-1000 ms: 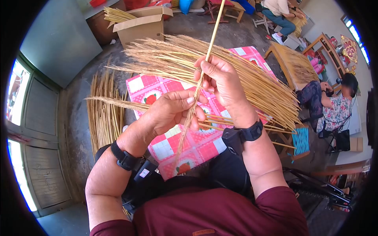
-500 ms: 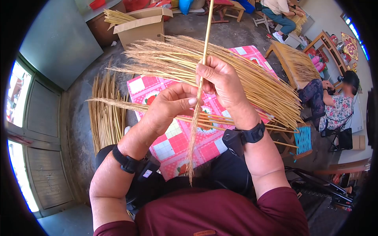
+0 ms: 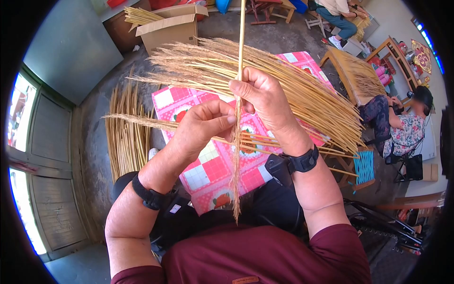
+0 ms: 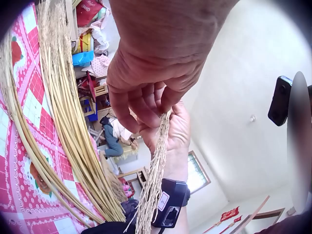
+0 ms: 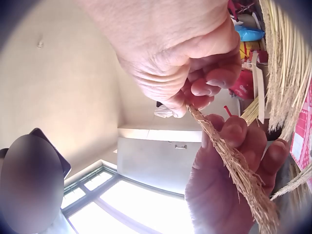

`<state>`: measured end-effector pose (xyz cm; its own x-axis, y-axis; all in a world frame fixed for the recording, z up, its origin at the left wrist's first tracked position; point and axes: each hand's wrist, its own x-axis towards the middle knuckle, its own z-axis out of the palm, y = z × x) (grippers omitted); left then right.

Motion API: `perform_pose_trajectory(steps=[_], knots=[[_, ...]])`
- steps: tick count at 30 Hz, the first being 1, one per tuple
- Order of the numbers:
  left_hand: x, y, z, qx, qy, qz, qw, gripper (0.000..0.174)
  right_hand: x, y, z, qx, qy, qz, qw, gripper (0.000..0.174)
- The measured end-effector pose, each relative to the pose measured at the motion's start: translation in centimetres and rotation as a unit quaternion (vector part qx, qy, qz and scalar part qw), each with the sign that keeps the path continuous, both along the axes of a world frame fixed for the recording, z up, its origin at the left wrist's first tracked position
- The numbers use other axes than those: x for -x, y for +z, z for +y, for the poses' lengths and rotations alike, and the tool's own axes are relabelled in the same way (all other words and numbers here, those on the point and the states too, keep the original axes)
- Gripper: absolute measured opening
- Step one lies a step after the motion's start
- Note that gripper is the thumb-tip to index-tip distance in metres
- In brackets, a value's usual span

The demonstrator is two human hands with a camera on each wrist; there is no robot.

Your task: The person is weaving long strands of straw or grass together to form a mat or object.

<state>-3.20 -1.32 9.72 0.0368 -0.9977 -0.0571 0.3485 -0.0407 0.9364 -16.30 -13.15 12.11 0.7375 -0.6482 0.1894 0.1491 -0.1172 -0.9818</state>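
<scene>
A single dried reed stalk [image 3: 236,170] stands nearly upright in front of the chest, its bare stem pointing up and its feathery plume hanging down. My right hand [image 3: 265,97] pinches it between thumb and curled fingers where stem meets plume. Just below, the left hand [image 3: 208,125] has its thumb and fingertips on the upper plume, pinching it. The right wrist view shows the plume [image 5: 239,170] running down from the right fingertips, past the left hand [image 5: 219,180]. In the left wrist view, loose strands of the plume [image 4: 155,180] hang below the fingers.
A large heap of reeds [image 3: 302,99] lies across a low table with a pink checked cloth [image 3: 203,177]. One reed [image 3: 142,122] juts left, above a floor bundle [image 3: 125,146]. A cardboard box [image 3: 168,35] stands behind. Two other people sit to the right.
The stalk has swung from a slant to nearly vertical, its upper stem moving left. Both hands still hold it; the right hand has shifted slightly left.
</scene>
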Motion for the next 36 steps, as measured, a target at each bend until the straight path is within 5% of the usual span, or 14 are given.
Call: perform_pose_trajectory(steps=[22, 28, 34, 36], knots=[[-0.6, -1.3, -0.1, -0.066, -0.077, 0.055, 0.993, 0.02, -0.1, -1.0, -0.5, -0.003, -0.011, 0.031, 0.999, 0.024], [-0.2, -1.6, 0.2, -0.067, -0.107, -0.056, 0.99, 0.022, 0.0, -0.8, -0.6, 0.019, -0.049, 0.042, 0.998, 0.024], [-0.2, -2.0, 0.3, -0.063, -0.124, -0.052, 0.989, 0.01, -0.1, -1.1, -0.7, 0.047, -0.059, 0.024, 0.997, 0.02], [-0.3, -2.1, 0.3, -0.058, -0.123, -0.049, 0.989, 0.008, 0.0, -0.7, -0.7, -0.029, -0.013, -0.002, 1.0, 0.018]])
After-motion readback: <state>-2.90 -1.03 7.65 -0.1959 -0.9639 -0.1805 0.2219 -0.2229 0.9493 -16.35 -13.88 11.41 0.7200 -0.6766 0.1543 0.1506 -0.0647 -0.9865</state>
